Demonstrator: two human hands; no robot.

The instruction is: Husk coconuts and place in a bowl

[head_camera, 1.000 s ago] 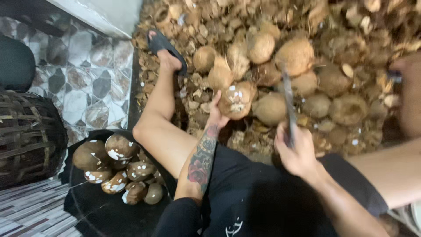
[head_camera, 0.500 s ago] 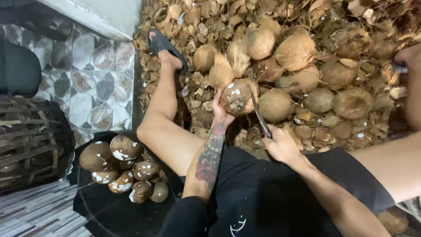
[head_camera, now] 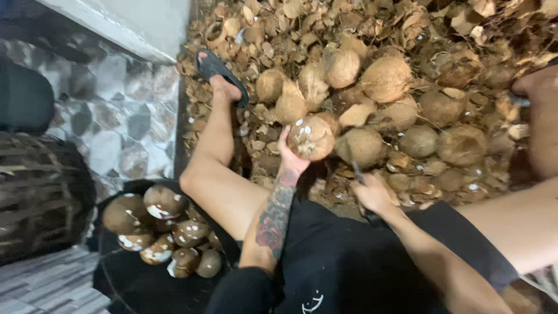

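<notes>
Soft, even daylight falls on my work, with no glare. The picture is smeared by motion blur: the husk heap point(head_camera: 442, 70) looks soft, worst toward the right edge. Deep shadow pools under my left hand point(head_camera: 289, 156).

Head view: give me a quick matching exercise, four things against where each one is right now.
Things:
1. Partly peeled coconut
2. Knife
3. Black sandal
4. Heap of peeled coconuts

Places:
A. In the black tub at lower left
B. On the foot at the edge of the husk pile
C. Held up in the left hand
D. Gripped in the right hand, blade mostly hidden

Pairs: 1-C, 2-D, 3-B, 4-A
</notes>
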